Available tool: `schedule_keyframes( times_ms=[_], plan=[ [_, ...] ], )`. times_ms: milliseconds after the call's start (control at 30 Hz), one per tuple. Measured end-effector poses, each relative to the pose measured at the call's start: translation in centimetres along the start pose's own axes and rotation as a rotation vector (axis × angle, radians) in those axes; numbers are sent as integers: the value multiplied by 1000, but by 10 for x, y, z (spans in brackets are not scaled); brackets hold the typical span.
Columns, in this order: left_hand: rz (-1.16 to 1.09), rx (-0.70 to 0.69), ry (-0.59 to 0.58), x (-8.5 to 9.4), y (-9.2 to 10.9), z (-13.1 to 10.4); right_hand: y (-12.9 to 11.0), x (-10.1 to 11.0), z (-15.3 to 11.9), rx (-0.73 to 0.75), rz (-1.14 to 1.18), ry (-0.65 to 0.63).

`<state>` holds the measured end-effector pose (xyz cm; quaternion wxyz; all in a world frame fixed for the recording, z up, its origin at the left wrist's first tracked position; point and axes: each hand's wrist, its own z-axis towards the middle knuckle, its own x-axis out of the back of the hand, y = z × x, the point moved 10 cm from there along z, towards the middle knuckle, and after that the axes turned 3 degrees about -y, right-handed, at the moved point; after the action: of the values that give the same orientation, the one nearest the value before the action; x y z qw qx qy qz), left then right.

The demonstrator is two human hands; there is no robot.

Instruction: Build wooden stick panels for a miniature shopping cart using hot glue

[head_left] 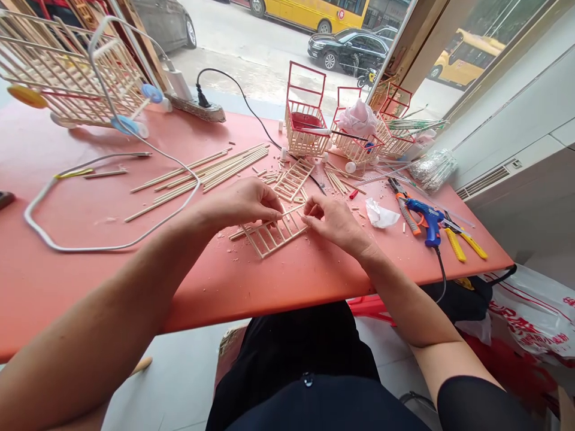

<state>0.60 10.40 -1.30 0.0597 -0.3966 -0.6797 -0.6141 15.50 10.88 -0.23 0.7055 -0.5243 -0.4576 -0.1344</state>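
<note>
"停" — rd. sign (341, 14), yel. bus (296, 13)

Daylight is pouring through the window (269, 45), paling the road (242, 60). Soft shadows are falling on the table (269, 284), and the corners are stretching.

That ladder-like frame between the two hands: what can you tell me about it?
The frame looks made of thin, pale wooden sticks: long rails joined by several short crossbars, with open gaps between. It slants, right end farther away, low over the pink table, perhaps touching it. The left hand pinches its far side, the right hand its right end; they hide parts of it.
</note>
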Motion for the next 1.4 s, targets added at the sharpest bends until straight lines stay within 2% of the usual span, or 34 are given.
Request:
schedule_keyframes(
  times_ms=[267,400,500,567,700,833,1000,1200,1400],
  plan=[
    [55,-15,23,2,0,0,0,4,1,44,61,45],
    [200,-2,102,8,5,-3,-4,6,0,77,110,43],
    [245,-24,215,16,12,-6,-11,8,-1,130,109,54],
    [190,-79,266,18,18,-8,-17,9,-2,170,103,67],
    [10,-184,220,11,28,-8,-25,8,-4,237,88,64],
    [-46,-174,239,11,30,-10,-29,11,-6,271,77,92],
    [-108,-177,268,7,31,-11,-25,10,-5,218,45,81],
    [-62,-113,327,6,27,-12,-32,7,-10,299,-59,81],
    [-188,-133,278,3,27,-11,-35,8,-12,320,-81,84]
  ],
)
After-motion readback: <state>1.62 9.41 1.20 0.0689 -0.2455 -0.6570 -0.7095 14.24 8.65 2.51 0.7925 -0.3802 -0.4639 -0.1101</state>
